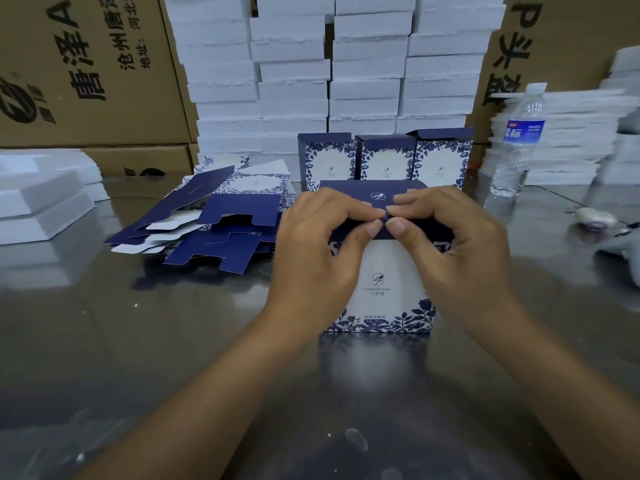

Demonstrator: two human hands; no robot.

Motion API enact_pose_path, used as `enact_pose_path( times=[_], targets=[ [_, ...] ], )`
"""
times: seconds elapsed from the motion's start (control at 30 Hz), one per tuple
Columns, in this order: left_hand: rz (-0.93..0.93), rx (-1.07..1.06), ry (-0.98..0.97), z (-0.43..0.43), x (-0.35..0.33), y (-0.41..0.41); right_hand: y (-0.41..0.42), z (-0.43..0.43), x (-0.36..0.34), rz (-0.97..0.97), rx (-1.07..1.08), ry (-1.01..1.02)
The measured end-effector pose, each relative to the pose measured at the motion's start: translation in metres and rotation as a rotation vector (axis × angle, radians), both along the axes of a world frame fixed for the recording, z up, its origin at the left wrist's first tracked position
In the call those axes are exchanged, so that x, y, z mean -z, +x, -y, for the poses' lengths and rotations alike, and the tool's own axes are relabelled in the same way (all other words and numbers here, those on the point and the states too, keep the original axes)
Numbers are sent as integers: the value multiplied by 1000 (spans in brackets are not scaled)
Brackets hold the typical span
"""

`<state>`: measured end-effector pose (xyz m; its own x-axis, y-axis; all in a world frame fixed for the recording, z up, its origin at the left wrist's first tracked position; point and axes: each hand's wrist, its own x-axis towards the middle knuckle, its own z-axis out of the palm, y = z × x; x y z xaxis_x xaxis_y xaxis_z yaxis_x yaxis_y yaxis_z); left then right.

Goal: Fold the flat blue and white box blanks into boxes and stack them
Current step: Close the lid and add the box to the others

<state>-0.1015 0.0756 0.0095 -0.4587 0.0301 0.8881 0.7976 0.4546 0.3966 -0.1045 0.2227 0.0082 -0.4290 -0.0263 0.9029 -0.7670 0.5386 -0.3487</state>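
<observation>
the box (381, 292) stands upright on the tabletop (138, 341) at mid-frame, its dark blue top flap bent over. the left grip (322, 247) and right grip (453, 244) are both clamped on that flap's front edge, thumbs and forefingers pinching side by side with their tips nearly touching. a loose heap of blanks (214, 220) lies just left of the box, three folded boxes (386, 161) stand in a row right behind it, and farther back rise white stacks (329, 81), with a bottle (519, 140) to the right.
</observation>
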Motion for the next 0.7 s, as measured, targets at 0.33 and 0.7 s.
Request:
enact_pose_path(
  times=[0.33, 0.7],
  targets=[
    [88, 43, 73, 8, -1, -3, 0, -4, -2, 48, -51, -68],
    [151, 93, 78, 15, 0, -9, -3, -10, -2, 66, -41, -131]
  ],
)
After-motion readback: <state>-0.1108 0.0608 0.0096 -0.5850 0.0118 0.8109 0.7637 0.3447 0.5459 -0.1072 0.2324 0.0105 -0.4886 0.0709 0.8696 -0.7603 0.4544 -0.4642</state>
